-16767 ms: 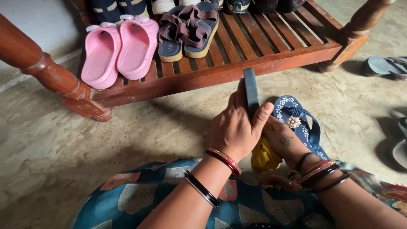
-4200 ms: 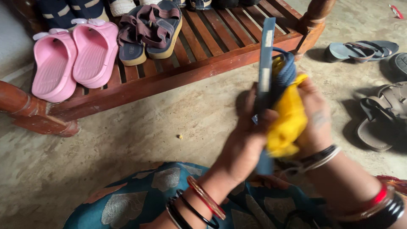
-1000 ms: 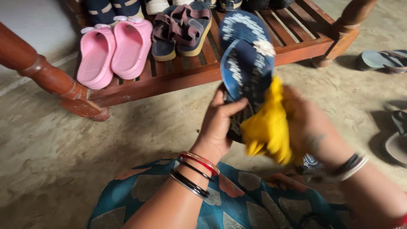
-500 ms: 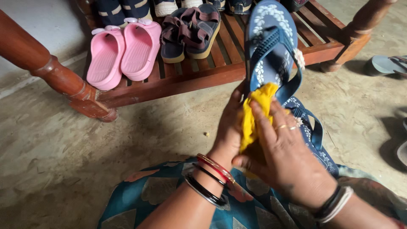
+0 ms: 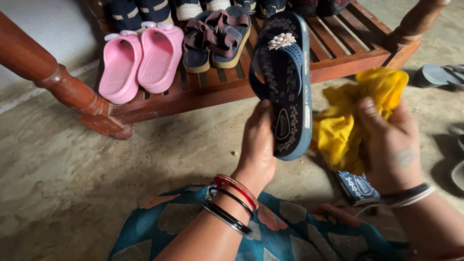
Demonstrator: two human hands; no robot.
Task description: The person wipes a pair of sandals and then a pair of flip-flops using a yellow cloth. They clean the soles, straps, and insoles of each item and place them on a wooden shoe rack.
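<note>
Left hand [image 5: 258,145]: closed around the heel end of a dark blue flip-flop [image 5: 285,82], thumb on the footbed side, fingers behind. Flip-flop held upright above the floor, toe end up, footbed facing the camera, white flower ornament [image 5: 281,40] on the strap near the top.

Right hand [image 5: 391,140]: bunched around a crumpled yellow cloth [image 5: 355,116], just beside the flip-flop's right edge, not pressed against it.

Second blue flip-flop [image 5: 358,183]: on the concrete floor [image 5: 96,164] below the right hand, mostly hidden.

Wooden slatted rack [image 5: 338,43]: behind the hands; pair of pink slides [image 5: 140,58] at its front left edge, maroon-strapped sandals [image 5: 217,36] beside them.

Grey sandal [image 5: 442,75]: on the floor past the rack's right corner.
</note>
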